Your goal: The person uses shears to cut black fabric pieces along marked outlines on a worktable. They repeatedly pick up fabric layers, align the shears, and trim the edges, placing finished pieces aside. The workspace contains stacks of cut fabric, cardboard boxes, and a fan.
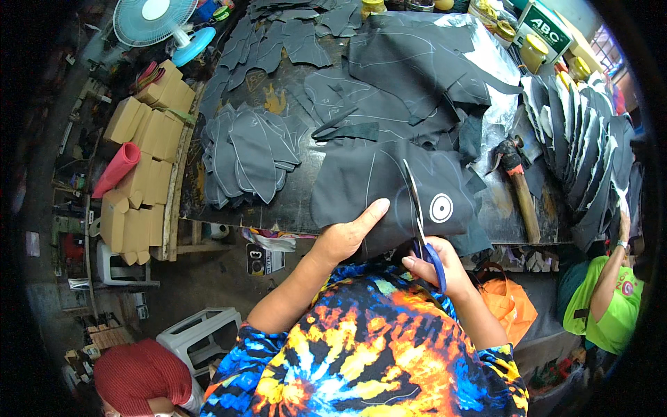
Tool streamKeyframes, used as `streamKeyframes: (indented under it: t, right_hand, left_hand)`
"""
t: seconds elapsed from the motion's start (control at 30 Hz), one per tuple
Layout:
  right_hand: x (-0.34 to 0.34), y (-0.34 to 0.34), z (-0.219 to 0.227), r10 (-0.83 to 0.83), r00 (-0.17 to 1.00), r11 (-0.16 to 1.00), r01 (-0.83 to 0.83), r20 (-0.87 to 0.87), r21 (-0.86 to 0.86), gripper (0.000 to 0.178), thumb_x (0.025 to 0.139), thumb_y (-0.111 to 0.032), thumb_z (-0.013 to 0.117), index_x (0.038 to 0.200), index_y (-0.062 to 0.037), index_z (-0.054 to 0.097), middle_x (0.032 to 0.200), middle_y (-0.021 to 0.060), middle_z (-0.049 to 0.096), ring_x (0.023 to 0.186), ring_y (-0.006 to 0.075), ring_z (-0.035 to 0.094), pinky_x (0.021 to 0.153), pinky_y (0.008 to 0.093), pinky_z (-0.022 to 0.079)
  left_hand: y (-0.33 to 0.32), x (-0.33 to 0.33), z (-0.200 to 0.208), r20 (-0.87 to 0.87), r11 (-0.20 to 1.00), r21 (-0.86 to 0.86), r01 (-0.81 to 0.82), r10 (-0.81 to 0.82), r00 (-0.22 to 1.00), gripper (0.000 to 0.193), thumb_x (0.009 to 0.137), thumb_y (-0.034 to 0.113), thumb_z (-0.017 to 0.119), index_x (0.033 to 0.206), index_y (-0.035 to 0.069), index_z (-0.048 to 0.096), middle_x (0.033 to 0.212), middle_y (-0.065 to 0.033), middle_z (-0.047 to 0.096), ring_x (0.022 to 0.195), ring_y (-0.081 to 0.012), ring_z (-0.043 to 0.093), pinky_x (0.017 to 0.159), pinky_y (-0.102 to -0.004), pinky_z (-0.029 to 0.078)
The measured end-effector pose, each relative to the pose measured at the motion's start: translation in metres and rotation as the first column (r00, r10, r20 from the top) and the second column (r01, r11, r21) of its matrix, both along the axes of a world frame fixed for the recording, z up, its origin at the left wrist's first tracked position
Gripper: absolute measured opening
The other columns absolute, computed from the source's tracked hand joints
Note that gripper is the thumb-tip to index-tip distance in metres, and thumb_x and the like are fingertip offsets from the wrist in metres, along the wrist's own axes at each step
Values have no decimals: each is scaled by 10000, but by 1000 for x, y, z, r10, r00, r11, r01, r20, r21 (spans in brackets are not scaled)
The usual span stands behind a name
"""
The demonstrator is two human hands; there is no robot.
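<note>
My left hand [342,240] grips the near edge of a dark grey sheet of leather-like material [351,177], thumb on top and the other fingers hidden beneath. In my right hand [450,270] is a pair of scissors [435,267] with blue handles. Its blades point away from me and lie over the sheet, right of my left thumb. Pale drawn lines cross the sheet, and a white ring mark sits right of the blades. Just beyond lie dark narrow offcuts [354,131]. To the left rests a stack of cut dark pieces [253,153] with pale outlines.
A hammer [521,191] with a wooden handle lies to the right, before a row of standing dark pieces [570,146]. Cardboard boxes [142,174] and a pink roll [117,169] line the left. A fan [154,19] stands far left. A person in green [606,302] is at right.
</note>
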State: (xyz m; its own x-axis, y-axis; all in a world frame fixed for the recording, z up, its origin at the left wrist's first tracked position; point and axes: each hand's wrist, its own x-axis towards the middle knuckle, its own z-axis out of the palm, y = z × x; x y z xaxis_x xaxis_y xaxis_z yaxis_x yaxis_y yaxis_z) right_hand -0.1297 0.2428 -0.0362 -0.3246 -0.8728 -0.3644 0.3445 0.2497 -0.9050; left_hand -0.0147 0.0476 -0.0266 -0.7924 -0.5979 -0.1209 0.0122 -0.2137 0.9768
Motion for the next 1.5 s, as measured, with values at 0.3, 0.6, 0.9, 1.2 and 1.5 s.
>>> streamKeyframes:
  t: [0.3, 0.6, 0.9, 1.2, 1.5]
  right_hand:
    - [-24, 3, 14, 107, 987, 994, -110, -117, -24, 295, 912, -297, 791, 938, -75, 598, 801, -34, 568, 757, 70, 518, 688, 255, 452]
    - [-32, -2, 22, 120, 944, 986, -78, -307, 147, 290, 895, -270, 800, 846, -67, 599, 720, -46, 536, 687, 53, 471, 604, 261, 403]
    - [-38, 4, 24, 62, 954, 998, -59, -292, 18, 300, 890, -147, 802, 752, -72, 547, 691, -91, 459, 661, 17, 416, 562, 237, 354]
    - [-36, 3, 18, 5, 964, 1000, -10, -264, -20, 319, 887, -130, 810, 729, -89, 535, 689, -98, 458, 651, 11, 402, 560, 221, 339]
    - [-39, -1, 29, 19, 974, 997, -35, -225, -66, 301, 887, -140, 815, 757, -102, 546, 707, -96, 488, 664, 11, 419, 575, 223, 353]
  left_hand:
    - [-16, 5, 16, 176, 908, -356, 223, -169, 970, 296, 933, 112, 742, 1194, -22, 697, 1167, -82, 723, 1054, -185, 673, 965, -328, 517]
    - [-22, 10, 24, 55, 936, -267, 229, -222, 974, 270, 919, 91, 744, 1164, -17, 717, 1149, -80, 732, 1032, -181, 683, 950, -323, 525]
    - [-30, 13, 29, 37, 963, 2, 270, -270, 962, 307, 917, 123, 753, 1187, -7, 691, 1135, -48, 718, 1011, -151, 664, 927, -310, 522]
    - [-64, 12, 65, 354, 925, -104, 366, -310, 882, 358, 870, 157, 804, 1165, -28, 720, 1117, -69, 745, 1007, -160, 673, 906, -325, 534]
    - [-67, 5, 76, 253, 877, -70, 476, -446, 858, 392, 851, 187, 828, 1170, -12, 717, 1129, -71, 738, 1010, -167, 660, 910, -335, 540]
